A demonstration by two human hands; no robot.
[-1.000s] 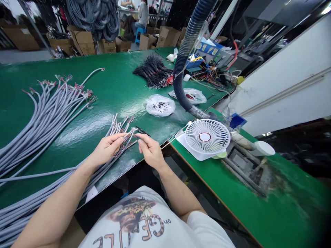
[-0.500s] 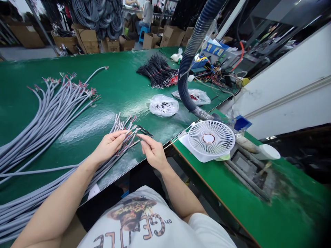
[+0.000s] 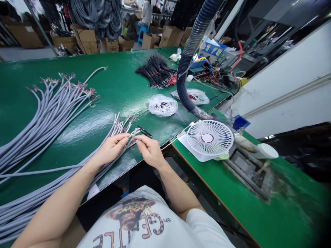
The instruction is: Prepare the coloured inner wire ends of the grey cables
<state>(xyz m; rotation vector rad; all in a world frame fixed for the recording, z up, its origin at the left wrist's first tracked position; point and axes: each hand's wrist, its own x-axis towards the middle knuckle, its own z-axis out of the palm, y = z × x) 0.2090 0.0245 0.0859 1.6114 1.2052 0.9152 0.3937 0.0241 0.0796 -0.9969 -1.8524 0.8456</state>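
Over the near bundle of grey cables [image 3: 85, 163], my left hand [image 3: 112, 148] is closed in a pinch on a grey cable near its stripped end. My right hand [image 3: 150, 151] meets it from the right, thumb and forefinger pressed together on the thin wires of that end. The wires between the fingertips are too small to make out singly. Just beyond the fingertips lies a slim black tool [image 3: 144, 131], its kind unclear. Other stripped ends of the bundle fan out beside and behind my left hand.
Another bundle of grey cables [image 3: 59, 106] lies left. Farther back are plastic bags of small parts [image 3: 162, 105] and bundled black wires [image 3: 156, 70]. A ribbed hose [image 3: 184, 75] hangs down on the right, near a white fan [image 3: 210, 139]. Cardboard boxes [image 3: 88, 39] stand behind the table.
My right hand has moved slightly left, and its fingers have closed at the wire ends beside my left fingertips. My left hand has shifted slightly right. The view has moved a little.
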